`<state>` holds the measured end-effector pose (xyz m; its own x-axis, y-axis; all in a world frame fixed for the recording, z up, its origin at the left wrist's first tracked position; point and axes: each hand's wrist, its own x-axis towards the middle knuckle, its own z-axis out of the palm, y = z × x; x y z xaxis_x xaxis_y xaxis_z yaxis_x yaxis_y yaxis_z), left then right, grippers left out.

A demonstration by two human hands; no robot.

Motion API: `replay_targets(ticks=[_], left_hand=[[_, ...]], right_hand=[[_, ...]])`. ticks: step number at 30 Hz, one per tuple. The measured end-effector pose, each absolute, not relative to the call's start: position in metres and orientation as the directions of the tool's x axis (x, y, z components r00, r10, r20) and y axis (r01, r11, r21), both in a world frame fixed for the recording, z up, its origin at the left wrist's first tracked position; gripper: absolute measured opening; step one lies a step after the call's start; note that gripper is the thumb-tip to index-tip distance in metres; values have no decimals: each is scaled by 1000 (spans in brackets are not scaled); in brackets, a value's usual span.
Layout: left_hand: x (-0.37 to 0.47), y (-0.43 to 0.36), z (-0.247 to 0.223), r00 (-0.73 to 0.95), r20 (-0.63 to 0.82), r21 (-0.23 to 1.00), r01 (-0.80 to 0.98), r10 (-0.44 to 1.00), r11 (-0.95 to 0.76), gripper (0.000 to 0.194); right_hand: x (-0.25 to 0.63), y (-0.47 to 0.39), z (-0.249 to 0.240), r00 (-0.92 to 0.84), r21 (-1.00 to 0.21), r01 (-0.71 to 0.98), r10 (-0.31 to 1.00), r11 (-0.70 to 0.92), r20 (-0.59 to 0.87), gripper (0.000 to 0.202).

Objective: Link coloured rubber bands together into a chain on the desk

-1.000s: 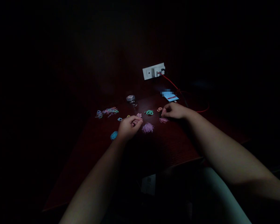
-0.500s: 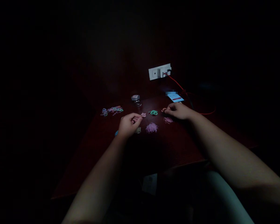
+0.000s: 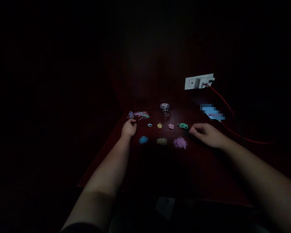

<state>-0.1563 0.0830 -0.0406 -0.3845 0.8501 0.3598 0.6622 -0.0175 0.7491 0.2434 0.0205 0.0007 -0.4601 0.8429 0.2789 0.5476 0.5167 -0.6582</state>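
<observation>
My left hand (image 3: 129, 128) is at the near edge of a loose pile of mixed-colour small rubber bands (image 3: 142, 115), its fingers curled; anything in them is hidden. My right hand (image 3: 206, 133) has its fingertips pressed together just right of a cluster of green bands (image 3: 183, 126); I cannot make out what they hold. To the left of the green cluster, in a row, lie pink bands (image 3: 171, 126), yellow bands (image 3: 159, 125) and pale blue bands (image 3: 149, 125). Nearer me are heaps of blue bands (image 3: 143, 139), olive bands (image 3: 162, 141) and purple bands (image 3: 180, 142).
A clear lidded jar (image 3: 164, 109) stands behind the rows. At the right back lies a lit phone (image 3: 212, 112) with a red cable (image 3: 223, 99) running near it from a wall socket (image 3: 192, 82). The dark red table (image 3: 157, 174) is dimly lit.
My left hand has gone from the pink bands leftward to the mixed pile. My right hand has shifted slightly, still pinched; the orange bands beside it are now out of sight. The view has turned left.
</observation>
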Motion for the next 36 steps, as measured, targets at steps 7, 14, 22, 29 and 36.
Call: replay_targets(ticks=[7,14,22,29,36], left_hand=[[-140,107,-37,-169,310,394,919,936,35,28],[-148,119,-39,-188,295,413,909,937,53,26],[-154,127,-39,-222,348,529,849,911,5,16],[-152,129,-37,-227,380,544,839,896,-18,13],[-154,129,-36,-313,384,610,793,869,17,17]], right_hand=[[237,22,-4,-434,-648,540,837,537,333,29],[243,14,9,-257,-682,511,851,522,459,27],[244,13,9,-176,-699,511,856,501,485,23],[244,10,11,-156,-700,521,860,489,485,26],[245,8,13,-138,-691,534,857,487,497,26]])
